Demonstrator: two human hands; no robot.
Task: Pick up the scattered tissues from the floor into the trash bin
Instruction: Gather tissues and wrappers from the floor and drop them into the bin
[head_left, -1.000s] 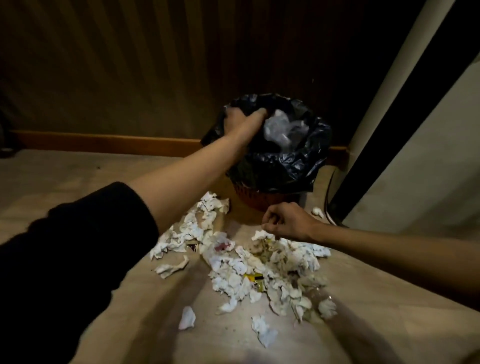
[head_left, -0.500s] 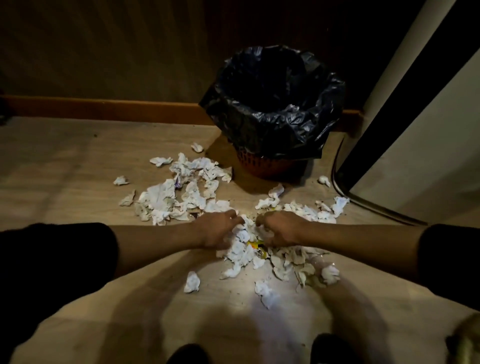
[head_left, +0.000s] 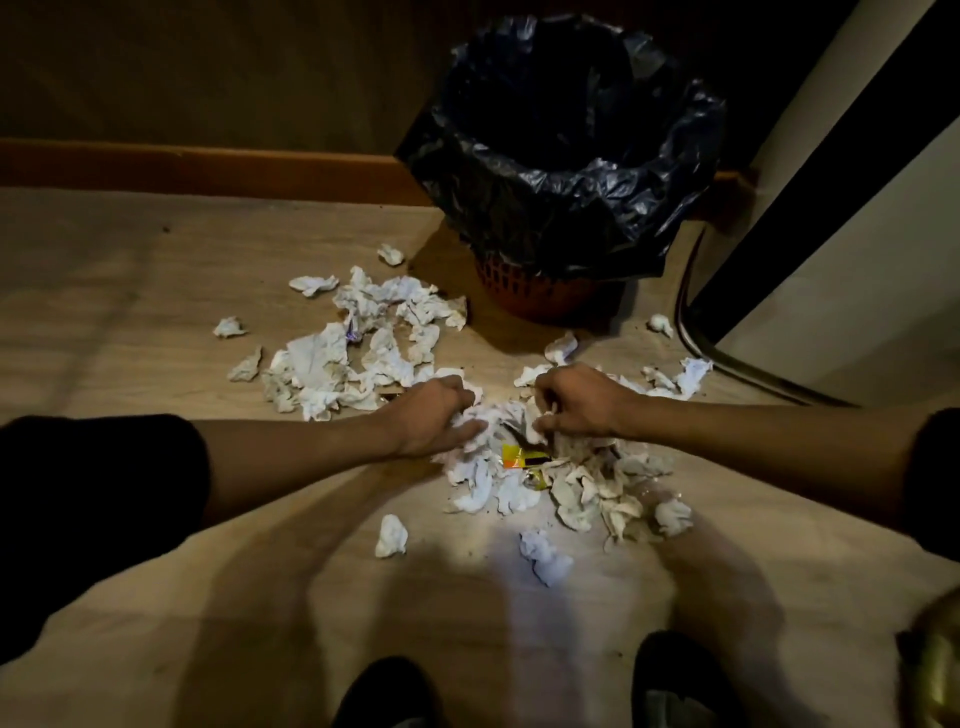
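Head view: the left hand (head_left: 434, 418) and right hand (head_left: 574, 402) are closed on crumpled tissues (head_left: 498, 423), heaped in front of the trash bin (head_left: 563, 150). More tissues are strewn over the wooden floor (head_left: 130, 322) beside the bin, below a skirting board (head_left: 208, 169).

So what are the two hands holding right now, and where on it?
Both the left hand and the right hand are clutching crumpled white tissues at the top of the floor pile, not yet lifted.

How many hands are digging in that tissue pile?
2. The left hand grips tissues at the pile's left; the right hand pinches tissues at its right, both in front of the trash bin.
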